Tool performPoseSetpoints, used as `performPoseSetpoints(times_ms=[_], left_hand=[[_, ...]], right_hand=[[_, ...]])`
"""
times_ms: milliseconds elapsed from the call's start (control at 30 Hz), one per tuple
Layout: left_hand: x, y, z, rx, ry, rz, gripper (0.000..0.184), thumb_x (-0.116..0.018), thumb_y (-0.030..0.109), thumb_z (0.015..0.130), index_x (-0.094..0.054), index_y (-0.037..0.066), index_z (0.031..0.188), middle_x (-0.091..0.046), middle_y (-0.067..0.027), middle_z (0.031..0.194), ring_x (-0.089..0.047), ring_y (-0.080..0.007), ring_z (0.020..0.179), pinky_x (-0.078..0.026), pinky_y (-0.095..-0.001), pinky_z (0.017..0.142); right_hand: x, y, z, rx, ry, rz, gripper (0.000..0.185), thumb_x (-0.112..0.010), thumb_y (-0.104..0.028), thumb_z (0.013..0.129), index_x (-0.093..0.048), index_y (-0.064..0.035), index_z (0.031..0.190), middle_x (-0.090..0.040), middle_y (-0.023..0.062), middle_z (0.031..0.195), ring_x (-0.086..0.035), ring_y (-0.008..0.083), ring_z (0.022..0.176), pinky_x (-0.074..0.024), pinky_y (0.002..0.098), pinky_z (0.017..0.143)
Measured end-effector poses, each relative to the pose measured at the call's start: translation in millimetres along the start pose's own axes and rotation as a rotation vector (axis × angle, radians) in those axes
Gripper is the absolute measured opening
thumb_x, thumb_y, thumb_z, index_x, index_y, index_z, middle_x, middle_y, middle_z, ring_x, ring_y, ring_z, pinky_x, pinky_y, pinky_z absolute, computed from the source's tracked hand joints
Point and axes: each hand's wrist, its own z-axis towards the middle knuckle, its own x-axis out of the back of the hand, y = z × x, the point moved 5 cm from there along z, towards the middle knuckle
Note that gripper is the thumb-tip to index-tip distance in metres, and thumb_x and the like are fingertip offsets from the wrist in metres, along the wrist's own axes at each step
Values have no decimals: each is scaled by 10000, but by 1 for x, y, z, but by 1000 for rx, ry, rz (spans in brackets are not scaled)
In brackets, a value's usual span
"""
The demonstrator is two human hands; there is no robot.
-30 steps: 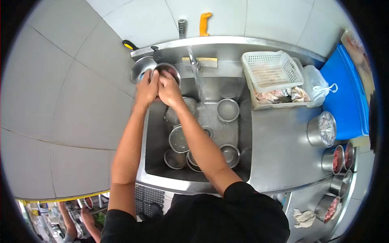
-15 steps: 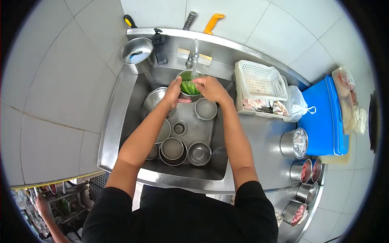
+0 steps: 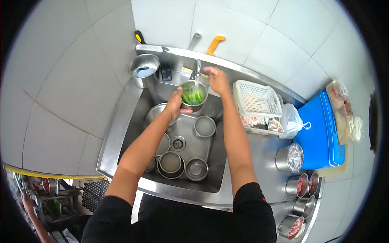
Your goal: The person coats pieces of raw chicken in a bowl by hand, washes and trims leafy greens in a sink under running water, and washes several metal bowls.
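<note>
At the far side of the sink, my left hand (image 3: pixel 175 104) grips the left side of a metal pot (image 3: pixel 196 108), thumb at the rim and fingers underneath. Green vegetable pieces (image 3: pixel 192 97) lie in the pot, and water runs onto them from the tap (image 3: pixel 198 65). My right hand (image 3: pixel 218 81) is raised just right of the tap, outside the pot. Its fingers point left toward the tap and hold nothing; whether they touch it is unclear. Below the pot, a round metal bowl (image 3: pixel 204 126) rests on the sink floor.
Several metal bowls (image 3: pixel 197 169) sit in the sink (image 3: pixel 221 178) around the drain (image 3: pixel 178 143). A metal pot (image 3: pixel 144 81) stands at the back left corner. To the right are a white basket (image 3: pixel 259 99), a blue cooler (image 3: pixel 314 129) and several meat containers (image 3: pixel 298 186). Another person's arm (image 3: pixel 35 218) shows lower left.
My right hand has come out of the pot and risen to beside the tap. My left hand still holds the pot. The whole view has shifted slightly downward in the frame.
</note>
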Motion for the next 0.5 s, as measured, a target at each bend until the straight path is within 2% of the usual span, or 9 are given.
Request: performPoseSetpoints(times_ms=[100,133,167,233,300,333,433,467,500], left_hand=[[12,4,-26,0,26,-28,536,-282,487,980,-301,131,1381,-511,-171,1241,-623,-344,962,-593,-459,689],[18,2,-35,-17,-3,-43,531,-291,483,978,-295,128,1373,-483,-175,1273,-618,-352,972,-592,-469,684],[25,3,-46,-33,-25,-59,527,-300,480,975,-289,126,1365,-455,-179,1304,-613,-361,983,-591,-479,678],[50,4,-72,-58,35,-52,528,-325,465,973,-300,108,1362,-452,-180,1306,-617,-354,976,-595,-462,669],[69,-1,-100,-84,75,-26,532,-375,434,969,-324,72,1355,-445,-184,1312,-627,-340,962,-604,-428,651],[81,-1,-115,-86,112,-37,521,-399,401,967,-338,38,1335,-450,-193,1299,-624,-335,970,-606,-428,644],[127,-20,-158,-26,187,-104,477,-455,303,955,-365,-35,1280,-486,-220,1230,-614,-321,993,-610,-436,624],[138,-23,-171,-10,209,-90,452,-465,280,951,-379,-30,1268,-502,-222,1202,-613,-319,989,-609,-437,622],[148,-29,-187,-4,234,-71,428,-474,258,946,-393,-25,1256,-517,-223,1174,-612,-317,986,-609,-438,619]], right_hand=[[-46,41,14,51,-160,56,280,-498,1,790,-659,-56,1012,-621,176,1119,-623,316,966,-490,380,860],[-59,48,15,283,-202,-145,220,-532,-43,804,-656,-32,985,-617,156,1121,-609,328,958,-487,409,869],[-63,46,13,286,-215,-119,220,-532,-43,804,-656,-32,985,-617,156,1121,-609,328,958,-487,409,869],[-89,55,-2,215,-398,-826,199,-566,-89,805,-644,-21,976,-602,129,1104,-578,322,994,-471,416,880],[-112,98,-4,-20,-205,-749,256,-586,-106,784,-629,-30,1025,-589,115,1067,-553,298,1015,-455,422,871],[-96,59,-22,124,-144,-868,284,-577,-123,784,-619,-57,1057,-587,114,1059,-536,268,1047,-442,414,863],[-106,64,-71,-76,-248,-764,289,-587,-95,754,-612,-58,1040,-587,119,1098,-552,293,1031,-443,419,870],[-113,80,-86,52,-1,-473,344,-580,-48,750,-577,-30,1094,-579,147,1107,-543,339,1037,-440,431,886],[-117,84,-101,43,-18,-487,344,-580,-48,750,-577,-30,1094,-579,147,1107,-543,339,1037,-440,431,886]])
